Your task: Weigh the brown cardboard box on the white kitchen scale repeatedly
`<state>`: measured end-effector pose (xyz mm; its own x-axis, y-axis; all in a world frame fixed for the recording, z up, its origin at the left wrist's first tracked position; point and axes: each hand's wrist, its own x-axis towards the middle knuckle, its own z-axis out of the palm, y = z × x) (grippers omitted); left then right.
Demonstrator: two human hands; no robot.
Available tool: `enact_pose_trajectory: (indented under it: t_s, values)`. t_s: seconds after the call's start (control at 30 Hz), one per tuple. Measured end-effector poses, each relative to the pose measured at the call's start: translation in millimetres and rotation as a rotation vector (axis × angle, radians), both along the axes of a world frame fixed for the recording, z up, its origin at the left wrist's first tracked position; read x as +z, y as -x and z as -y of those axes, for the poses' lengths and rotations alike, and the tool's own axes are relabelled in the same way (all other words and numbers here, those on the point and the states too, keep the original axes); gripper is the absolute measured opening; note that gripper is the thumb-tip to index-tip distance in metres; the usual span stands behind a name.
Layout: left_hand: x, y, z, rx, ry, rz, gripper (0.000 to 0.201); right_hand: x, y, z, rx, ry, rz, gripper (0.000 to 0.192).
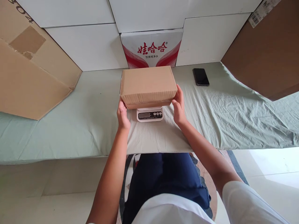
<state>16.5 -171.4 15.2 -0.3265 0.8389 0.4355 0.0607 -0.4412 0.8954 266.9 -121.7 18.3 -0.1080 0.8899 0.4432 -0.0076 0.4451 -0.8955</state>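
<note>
Head-worn view looks forward and down at the box

The white-and-red drinking-water carton reads "娃哈哈®" in large red characters, with "饮用纯净水" in small dark print beneath. On the left cardboard panel stands a large black "04", its preceding character cut by the picture's edge. A label on the right cardboard panel bears a barcode; its print is too small to read, as are the digital scale's markings.

Matt cardboard box, creased cloth
</note>
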Motion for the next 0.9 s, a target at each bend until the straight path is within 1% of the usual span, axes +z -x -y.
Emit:
enact_pose_trajectory:
  t_s: [0.2, 0.3, 0.47, 0.57, 0.77, 0.9]
  values:
    - [0.8, 5, 2, 0.009, -0.021, 0.064, 0.090, -1.4, -3, -3, 0.008, -0.029, -0.012, 0.079]
    - [-0.2, 7, 0, 0.000, -0.028, 0.088, 0.089, -4.0, -4, -6, 0.011, -0.019, 0.012, 0.080]
    - [-1.3, 6, -2, 0.009, 0.052, 0.110, 0.092, -6.7, -4, -8, 0.006, 0.021, 0.016, 0.079]
    - [-0.8, 6, -2, 0.008, 0.048, 0.125, 0.092, -0.6, 0, -4, 0.020, 0.021, -0.005, 0.079]
    - [-3.5, 4, -3, -0.008, 0.026, 0.110, 0.086, 22.7, 16, 7, 0.008, 0.044, -0.072, 0.074]
    - [-6.2, -1, -3, -0.021, -0.011, 0.072, 0.077, 26.9, 20, 12, 0.021, 0.029, -0.090, 0.073]
